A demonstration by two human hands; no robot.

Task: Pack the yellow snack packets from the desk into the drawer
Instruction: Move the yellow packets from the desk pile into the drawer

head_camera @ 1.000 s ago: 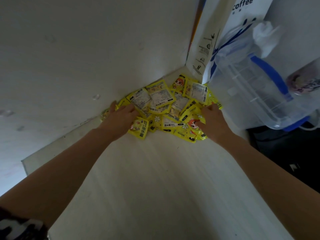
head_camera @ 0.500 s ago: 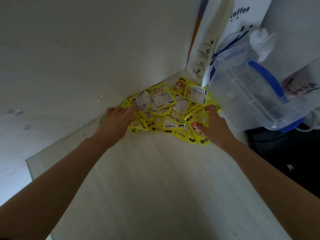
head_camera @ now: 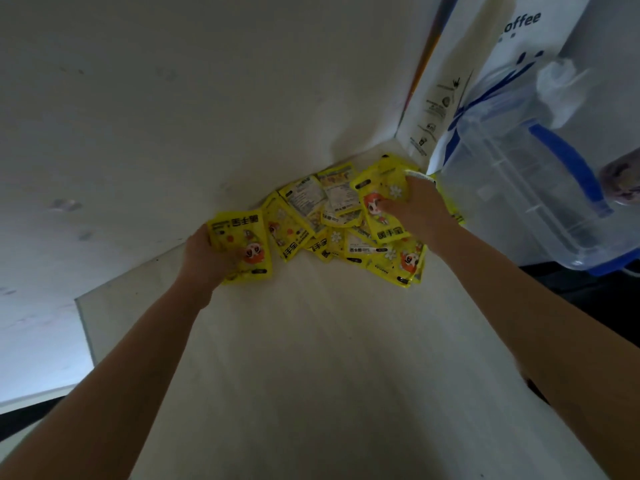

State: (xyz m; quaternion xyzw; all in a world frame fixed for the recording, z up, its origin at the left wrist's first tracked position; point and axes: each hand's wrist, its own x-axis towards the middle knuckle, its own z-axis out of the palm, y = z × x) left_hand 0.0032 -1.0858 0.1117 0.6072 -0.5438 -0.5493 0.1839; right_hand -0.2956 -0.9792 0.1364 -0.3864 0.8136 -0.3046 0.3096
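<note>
A heap of several yellow snack packets (head_camera: 332, 230) lies against the wall at the far end of the pale desk (head_camera: 311, 358). My left hand (head_camera: 204, 261) grips a few yellow packets (head_camera: 242, 244) at the heap's left edge, fingers curled round them. At the heap's right side my right hand (head_camera: 415, 209) grips other yellow packets (head_camera: 379, 199), with the thumb across a printed cartoon face. No drawer is in view.
A clear plastic jug with a blue handle (head_camera: 540, 188) stands close to the right of the heap. Behind it leans a white coffee bag (head_camera: 460, 81). A white wall (head_camera: 173, 116) borders the desk on the left. Dark floor (head_camera: 595, 299) shows past the right edge.
Both hands went from lying on the heap to gripping packets. The left hand has pulled its packets up at the left edge; the right hand moved farther back and lifted packets there.
</note>
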